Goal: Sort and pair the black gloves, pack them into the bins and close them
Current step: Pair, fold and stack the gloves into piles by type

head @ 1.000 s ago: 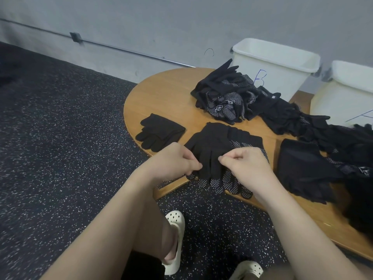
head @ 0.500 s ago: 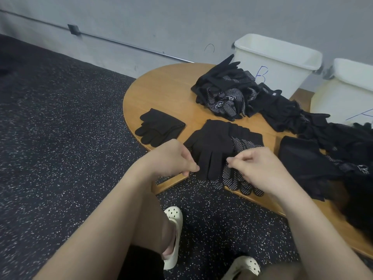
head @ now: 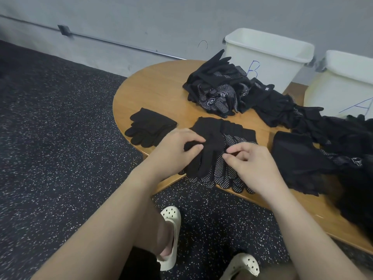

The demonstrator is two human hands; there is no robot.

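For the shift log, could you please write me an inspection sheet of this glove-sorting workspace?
Surface: round wooden table, partly bare at its left.
Job's things: top glove on a dotted stack at the near edge; plain pair left; big heap by bin B; bin A right; both bins open.
Clutter: nothing seen.
Hands: left hand and right hand each pinch the top glove.
Cables: nothing seen.
Surroundings: speckled dark floor, grey wall with a pipe.
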